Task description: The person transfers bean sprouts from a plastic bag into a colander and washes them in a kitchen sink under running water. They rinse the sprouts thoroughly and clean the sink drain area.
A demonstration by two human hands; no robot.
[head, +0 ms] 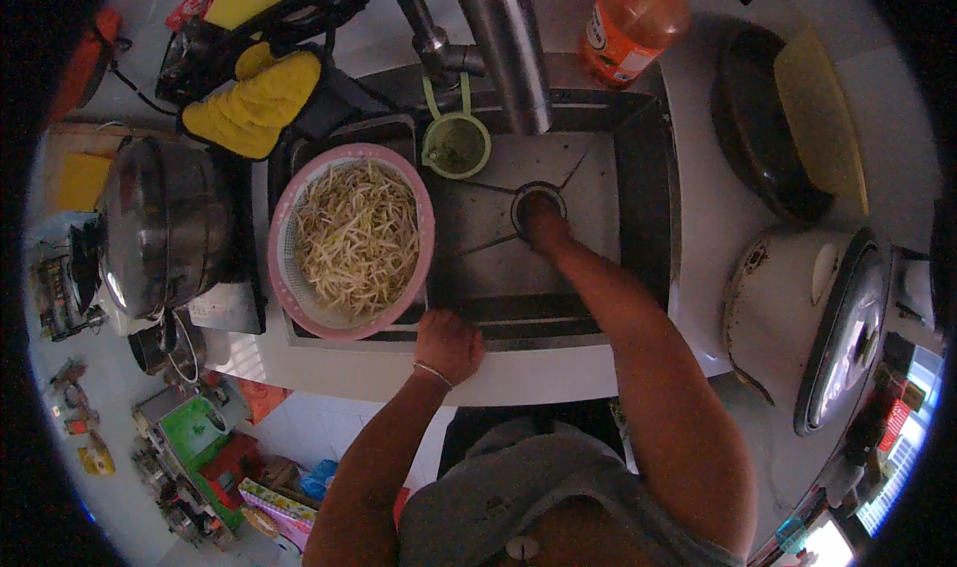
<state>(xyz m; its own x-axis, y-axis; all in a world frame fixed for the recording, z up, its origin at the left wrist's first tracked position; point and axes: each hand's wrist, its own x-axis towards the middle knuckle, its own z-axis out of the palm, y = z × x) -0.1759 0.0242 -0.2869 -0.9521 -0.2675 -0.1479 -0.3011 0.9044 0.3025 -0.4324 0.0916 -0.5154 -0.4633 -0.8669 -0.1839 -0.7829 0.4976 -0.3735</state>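
Note:
My right hand (pixel 548 231) reaches down into the round drain opening (pixel 564 195) in the floor of the steel sink (pixel 516 275). Its fingers are hidden inside the drain, so what they touch cannot be seen. My left hand (pixel 450 343) rests as a closed fist on the sink's front rim, beside the colander, with a thin bracelet at the wrist. A pink-rimmed white colander (pixel 278 249) full of bean sprouts (pixel 362 238) sits over the left basin. Near the faucet base, a small green strainer (pixel 457 145) hangs with dark bits in its mesh.
The steel faucet (pixel 516 51) arches over the sink. Behind it stands an orange bottle (pixel 635 25). A dark pan (pixel 755 126) and a lidded white pot (pixel 774 298) are at the right. A steel pot (pixel 161 227) and yellow oven mitt (pixel 258 104) are at the left.

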